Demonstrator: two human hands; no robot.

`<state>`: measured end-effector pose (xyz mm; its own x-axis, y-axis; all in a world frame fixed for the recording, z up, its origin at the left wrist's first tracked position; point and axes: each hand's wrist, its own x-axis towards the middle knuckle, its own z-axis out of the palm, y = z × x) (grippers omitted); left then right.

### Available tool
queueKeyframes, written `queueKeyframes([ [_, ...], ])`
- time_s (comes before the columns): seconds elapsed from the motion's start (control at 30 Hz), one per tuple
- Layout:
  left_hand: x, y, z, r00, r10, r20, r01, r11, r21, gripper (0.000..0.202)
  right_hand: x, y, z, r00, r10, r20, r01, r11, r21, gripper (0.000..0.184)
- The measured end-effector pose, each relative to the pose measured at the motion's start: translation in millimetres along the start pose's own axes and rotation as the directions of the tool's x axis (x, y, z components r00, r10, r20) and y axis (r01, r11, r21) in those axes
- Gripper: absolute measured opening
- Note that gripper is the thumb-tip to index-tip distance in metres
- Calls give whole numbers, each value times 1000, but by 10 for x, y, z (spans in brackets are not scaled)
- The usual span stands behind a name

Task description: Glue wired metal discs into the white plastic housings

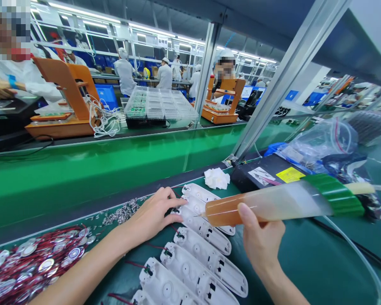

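My right hand [262, 237] is wrapped round a large glue syringe [273, 205] with amber liquid at its front end and a green cap. Its thin needle points left, down at a white plastic housing [206, 228]. At that housing's left end, the thumb and forefinger of my left hand [160, 212] grip its edge; the other fingers are curled and partly hidden. Several similar housings [209, 258] lie side by side in a slanted row, open side up, with small black parts inside and red wires at their left ends.
Red-wired metal discs [46, 264] are heaped at the left, beside scattered small metal pieces [122, 212]. A crumpled white tissue [217, 178] and a black box [252, 176] lie behind the housings. A green conveyor belt [114, 159] runs beyond; orange fixtures [79, 91] and people stand farther off.
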<state>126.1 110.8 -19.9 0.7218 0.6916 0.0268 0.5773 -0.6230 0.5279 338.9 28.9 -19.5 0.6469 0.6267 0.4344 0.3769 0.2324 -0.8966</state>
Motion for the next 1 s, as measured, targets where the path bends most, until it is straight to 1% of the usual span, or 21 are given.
queueKeyframes([
  [0.1,2,6,26,1000,6,-4,-6,1000,4,36,-81,-83,69,1000,11,-15,-12,997,-82,31],
  [0.17,6,15,25,1000,17,-9,-17,1000,13,36,-115,-141,115,999,19,-32,-22,995,-95,29],
  [0.27,8,29,16,999,35,-16,-34,999,39,32,-142,-164,151,999,28,-20,-30,994,-102,29],
  [0.43,1,35,30,998,47,-41,-44,997,66,29,-133,-112,141,999,32,9,-31,992,-120,30],
  [0.63,5,19,42,997,66,-43,-63,996,63,29,-50,-68,97,996,0,90,12,991,-136,29],
  [0.73,8,18,41,997,66,-43,-63,996,59,29,-43,-71,92,994,-4,111,19,991,-136,27],
  [1.0,5,13,45,998,57,-36,-55,998,44,28,-150,-184,145,995,55,82,-48,995,-92,27],
])
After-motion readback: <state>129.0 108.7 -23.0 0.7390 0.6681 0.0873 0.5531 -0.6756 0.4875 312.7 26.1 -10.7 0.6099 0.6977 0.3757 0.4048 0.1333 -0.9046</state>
